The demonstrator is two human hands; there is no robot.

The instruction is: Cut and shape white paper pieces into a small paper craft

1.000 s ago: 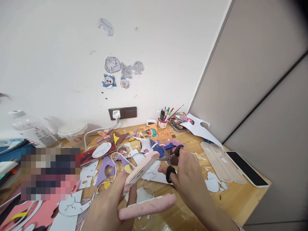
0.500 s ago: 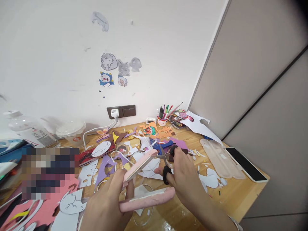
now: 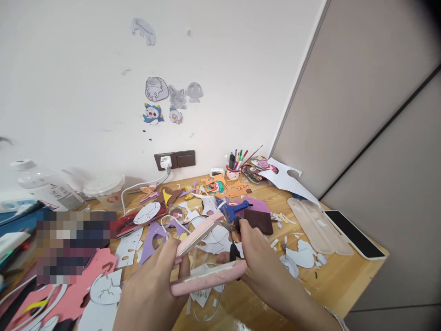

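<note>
My left hand (image 3: pixel 151 280) is closed around a pink foam piece (image 3: pixel 210 278) with two long arms that spread apart toward the right. Pale strips line the inner sides of the arms. In my right hand (image 3: pixel 258 255) is a pair of scissors (image 3: pixel 234 252) with black handles, thumb and fingers in the loops. The blades point left, near the tip of the upper pink arm; whether they touch it I cannot tell. The lower arm hides part of the scissors and overlaps my right hand. Beyond the scissors lie a blue glue gun (image 3: pixel 236 210) and a dark brown block (image 3: pixel 259 222).
Paper and foam scraps (image 3: pixel 151 241) cover much of the wooden desk (image 3: pixel 339 285). A pen cup (image 3: pixel 233 173) stands against the wall. At right are a clear plastic tray (image 3: pixel 320 230) and a phone (image 3: pixel 354 234). A white cable (image 3: pixel 132 188) runs from the socket.
My right hand has moved slightly left and down, and the scissors' handles have shifted nearer the pink foam piece. The left hand keeps its grip almost unmoved. More of the brown block shows now.
</note>
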